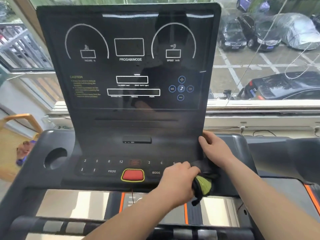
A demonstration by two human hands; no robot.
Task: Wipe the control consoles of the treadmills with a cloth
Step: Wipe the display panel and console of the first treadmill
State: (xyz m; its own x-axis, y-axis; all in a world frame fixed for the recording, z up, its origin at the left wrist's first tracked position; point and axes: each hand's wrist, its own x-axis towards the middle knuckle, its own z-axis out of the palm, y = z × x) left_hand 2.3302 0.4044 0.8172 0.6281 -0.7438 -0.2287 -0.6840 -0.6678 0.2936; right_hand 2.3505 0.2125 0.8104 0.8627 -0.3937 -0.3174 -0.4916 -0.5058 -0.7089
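- Your left grip (180, 181) is curled closed around a bunched cloth (204, 184), black with a green patch, pressed to the lower right of the console (135, 104).
- The cloth sits just right of that grip, over the right end of the number-key row.
- The red stop button (132, 175) lies left of the left grip, the MODE key (156, 172) between them.
- Your right grip (214, 148), just above the cloth, clasps the console's right edge, fingers bent over it.
- Screen dark, unlit.
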